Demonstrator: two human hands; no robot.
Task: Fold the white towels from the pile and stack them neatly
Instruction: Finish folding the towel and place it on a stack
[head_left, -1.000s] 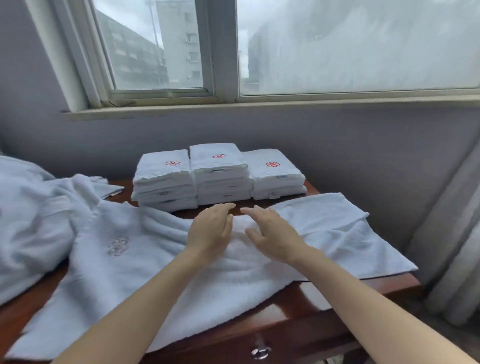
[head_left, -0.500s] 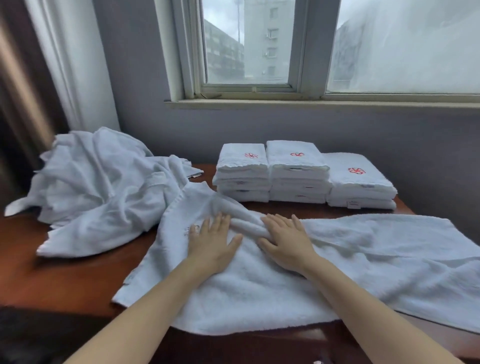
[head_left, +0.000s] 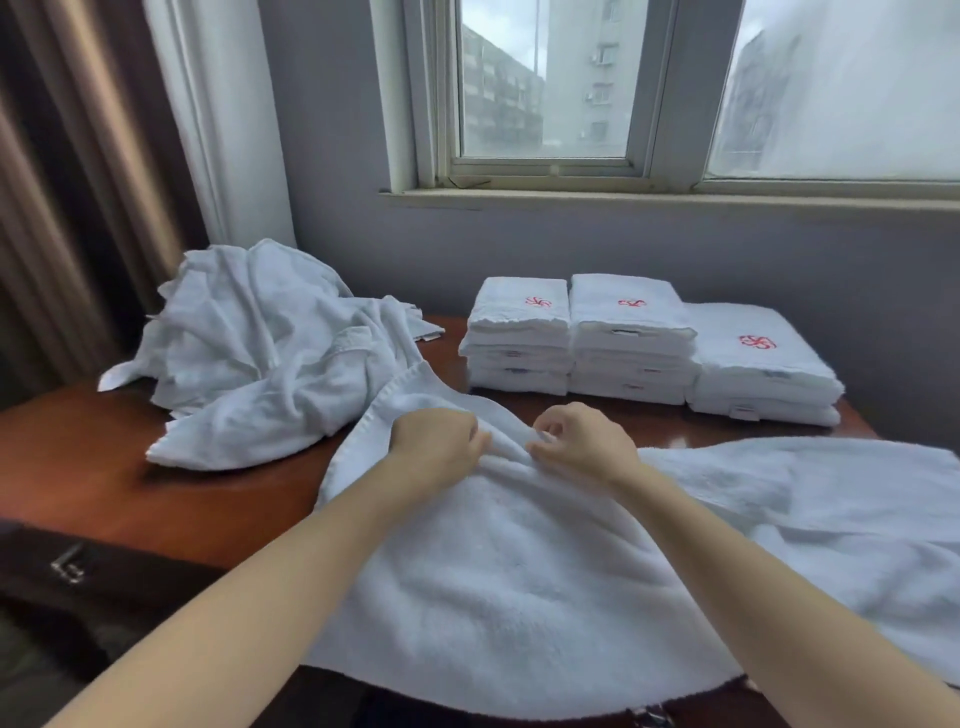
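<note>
A large white towel (head_left: 519, 561) lies spread across the wooden table (head_left: 104, 467), its near edge hanging over the front. My left hand (head_left: 436, 441) and my right hand (head_left: 582, 441) sit close together at the towel's far middle, each with fingers curled and pinching a raised fold of the cloth. To the left lies a crumpled pile of white towels (head_left: 260, 353). At the back stand three stacks of folded towels with red logos: left stack (head_left: 519, 338), middle stack (head_left: 631, 338), right stack (head_left: 758, 369).
A wall with a window sill (head_left: 649, 200) rises right behind the stacks. Curtains (head_left: 104, 182) hang at the left. A drawer handle (head_left: 67, 566) shows below the table's left front edge. Bare wood shows at the table's left front.
Both hands went from lying flat on the towel to curling and pinching up a fold. The view has shifted slightly left.
</note>
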